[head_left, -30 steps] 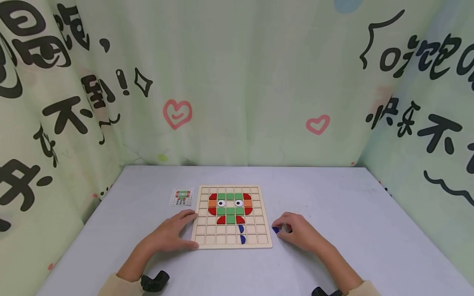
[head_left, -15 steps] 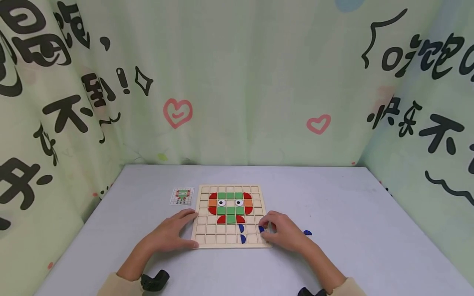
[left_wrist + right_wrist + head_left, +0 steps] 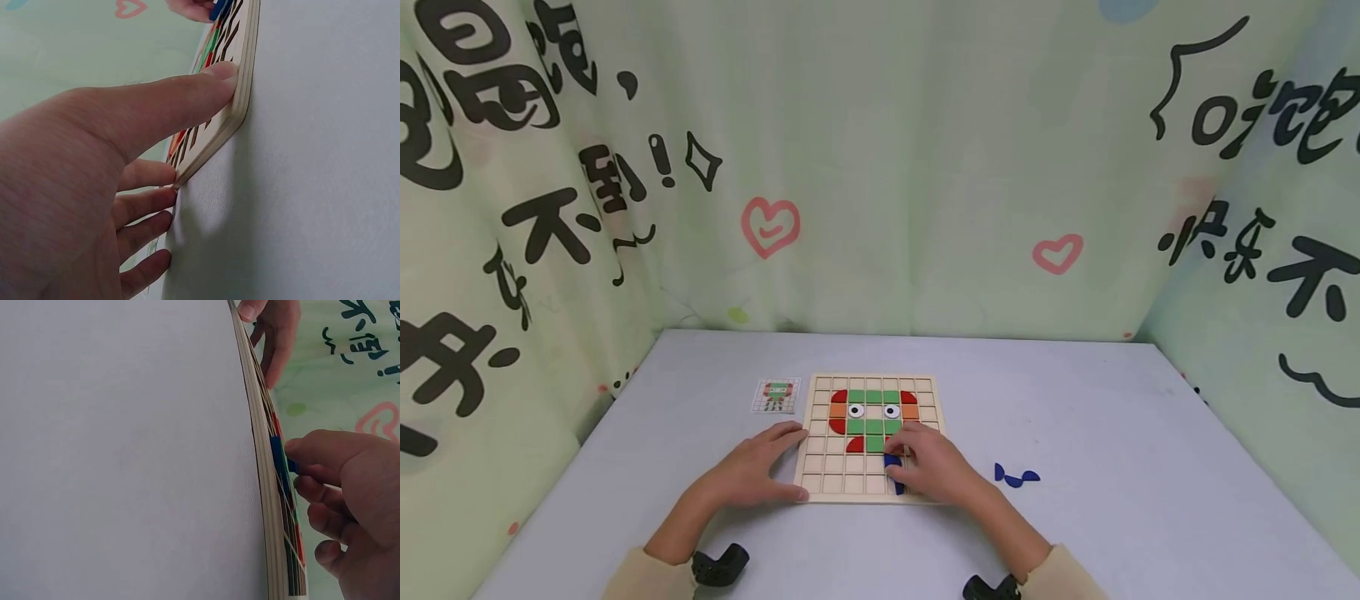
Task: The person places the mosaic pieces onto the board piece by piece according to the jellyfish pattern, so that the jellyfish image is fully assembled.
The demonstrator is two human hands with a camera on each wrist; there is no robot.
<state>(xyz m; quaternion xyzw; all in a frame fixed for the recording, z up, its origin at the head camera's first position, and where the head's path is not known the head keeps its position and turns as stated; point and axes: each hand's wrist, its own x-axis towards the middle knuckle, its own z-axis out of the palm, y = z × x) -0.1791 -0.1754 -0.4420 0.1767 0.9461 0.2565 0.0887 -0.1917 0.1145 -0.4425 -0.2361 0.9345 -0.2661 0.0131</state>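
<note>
A wooden grid board (image 3: 823, 471) lies on the table, with green, red and orange pieces and two round eye pieces (image 3: 891, 411) forming a figure. The left hand (image 3: 751, 468) rests at the board's left side, its thumb on the front left corner and its fingers along the edge. Above the lower right part of the figure, the right hand (image 3: 931, 465) pinches a blue rounded piece (image 3: 292, 465) between thumb and forefinger. Another blue piece (image 3: 898, 489) lies on the board just below those fingertips. The right hand covers some red pieces.
To the right of the board lie three loose blue half-round pieces (image 3: 1013, 482). A small picture card (image 3: 777, 395) with a similar figure is at the board's back left. A printed curtain (image 3: 917, 208) stands behind the white table (image 3: 1075, 417).
Holding a blue piece, the right hand has moved left from beside the board to over the figure's lower part. Loose blue pieces came into sight at right. The left hand has stayed put.
</note>
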